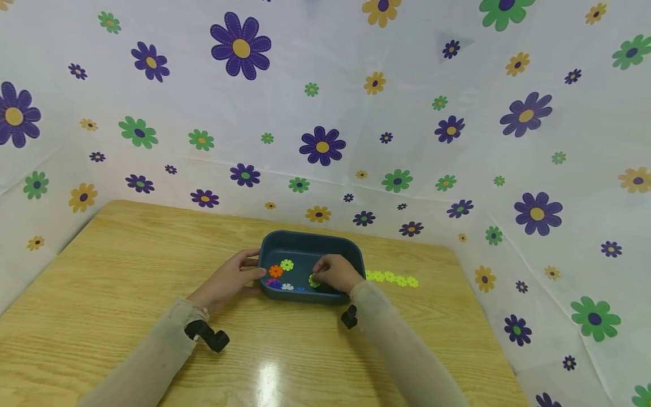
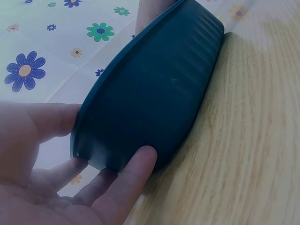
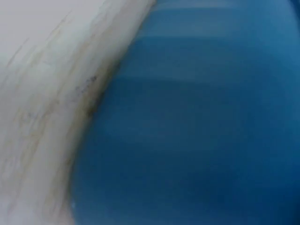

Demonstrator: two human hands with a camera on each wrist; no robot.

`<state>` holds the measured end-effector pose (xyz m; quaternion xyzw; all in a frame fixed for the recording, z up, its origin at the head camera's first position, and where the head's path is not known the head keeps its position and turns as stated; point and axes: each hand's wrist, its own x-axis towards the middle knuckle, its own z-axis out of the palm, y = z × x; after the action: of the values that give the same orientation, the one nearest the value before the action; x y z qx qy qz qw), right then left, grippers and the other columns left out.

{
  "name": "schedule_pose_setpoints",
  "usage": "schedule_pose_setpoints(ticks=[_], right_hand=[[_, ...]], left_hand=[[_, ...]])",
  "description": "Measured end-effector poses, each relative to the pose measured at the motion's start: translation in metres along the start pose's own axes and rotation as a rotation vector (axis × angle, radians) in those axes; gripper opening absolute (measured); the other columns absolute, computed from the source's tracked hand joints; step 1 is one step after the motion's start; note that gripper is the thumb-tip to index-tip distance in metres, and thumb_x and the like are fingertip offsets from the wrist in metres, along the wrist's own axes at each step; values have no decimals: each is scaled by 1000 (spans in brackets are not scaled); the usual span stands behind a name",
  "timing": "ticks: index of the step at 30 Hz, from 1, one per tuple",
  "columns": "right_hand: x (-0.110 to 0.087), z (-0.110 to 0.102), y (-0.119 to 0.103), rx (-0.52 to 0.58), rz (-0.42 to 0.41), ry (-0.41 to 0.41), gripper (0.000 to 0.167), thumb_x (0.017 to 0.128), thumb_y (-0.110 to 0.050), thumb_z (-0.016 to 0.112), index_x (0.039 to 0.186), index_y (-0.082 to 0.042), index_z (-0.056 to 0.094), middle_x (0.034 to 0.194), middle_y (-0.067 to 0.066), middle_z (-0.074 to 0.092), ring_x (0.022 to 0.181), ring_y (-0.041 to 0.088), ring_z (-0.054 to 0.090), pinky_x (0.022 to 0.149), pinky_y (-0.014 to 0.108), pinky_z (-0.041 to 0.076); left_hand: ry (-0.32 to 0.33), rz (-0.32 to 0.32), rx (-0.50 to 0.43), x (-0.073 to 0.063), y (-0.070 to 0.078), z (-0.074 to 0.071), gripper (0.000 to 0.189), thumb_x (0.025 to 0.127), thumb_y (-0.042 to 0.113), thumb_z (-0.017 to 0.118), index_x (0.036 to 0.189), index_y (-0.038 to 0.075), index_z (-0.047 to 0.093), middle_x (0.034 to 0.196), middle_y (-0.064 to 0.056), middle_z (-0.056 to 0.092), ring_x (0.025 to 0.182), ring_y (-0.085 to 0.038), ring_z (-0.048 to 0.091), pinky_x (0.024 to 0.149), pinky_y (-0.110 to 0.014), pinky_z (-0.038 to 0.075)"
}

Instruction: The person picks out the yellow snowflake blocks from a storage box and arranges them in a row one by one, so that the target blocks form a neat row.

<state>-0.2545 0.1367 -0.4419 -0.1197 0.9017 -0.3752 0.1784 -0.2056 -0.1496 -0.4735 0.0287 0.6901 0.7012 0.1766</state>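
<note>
A dark teal plastic bin (image 1: 310,239) stands on the table with a few snowflake-shaped discs inside. My left hand (image 1: 231,278) holds the bin's left end, its thumb at the rim and fingers along the outer wall. In the left wrist view, those fingers (image 2: 133,178) lie against the bin's side (image 2: 145,103). My right hand (image 1: 337,272) reaches over the near right rim into the bin and pinches a yellow-green disc (image 1: 313,281). The right wrist view is blurred and mostly filled by the bin's wall (image 3: 187,122).
Inside the bin lie an orange disc (image 1: 275,271), another yellow-green disc (image 1: 287,264), a white disc (image 1: 287,287) and a purple disc (image 1: 275,285). To the bin's right, a row of joined yellow-green discs (image 1: 389,276) lies on the wooden table (image 1: 285,345). Flower-printed cloth (image 1: 285,107) surrounds the table.
</note>
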Motion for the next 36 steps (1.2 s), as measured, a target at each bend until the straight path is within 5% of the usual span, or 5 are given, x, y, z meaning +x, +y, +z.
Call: schedule_pose_setpoints(ticks=[6,13,23,30,36], right_hand=[[-7,-20,0,103,-20,68,10,96,-13,73,103,-6,69,90,6,70,74,18,66,70,31,60],[-23,-78,10,184,1,125,18,100,-13,68,112,0,65,100,11,67,82,21,63,77,30,60],[-62,-160,117,83,161,270,30,105,-16,61,122,8,60,108,15,68,90,23,64,80,34,60],[-74,-168,177,115,275,322,29,103,-14,62,118,10,62,101,10,67,81,16,61,70,26,58],[-71,-164,198,98,302,349,26,100,-16,65,112,7,66,94,8,67,76,16,60,67,27,55]], left_hand=[[6,-6,11,0,1,1,67,104,18,65,161,11,31,150,-27,41,122,-36,61,96,-48,59],[4,-11,-4,3,2,2,67,104,17,64,161,10,30,150,-26,41,124,-38,59,96,-47,59],[8,-14,-5,4,1,-1,67,104,17,64,161,10,30,153,-26,39,125,-38,58,96,-48,59],[12,-15,-1,2,0,-2,67,104,18,65,161,11,31,153,-25,39,127,-39,57,97,-48,59],[1,3,1,2,-3,-3,69,104,19,65,162,11,29,154,-25,39,128,-38,56,97,-48,59]])
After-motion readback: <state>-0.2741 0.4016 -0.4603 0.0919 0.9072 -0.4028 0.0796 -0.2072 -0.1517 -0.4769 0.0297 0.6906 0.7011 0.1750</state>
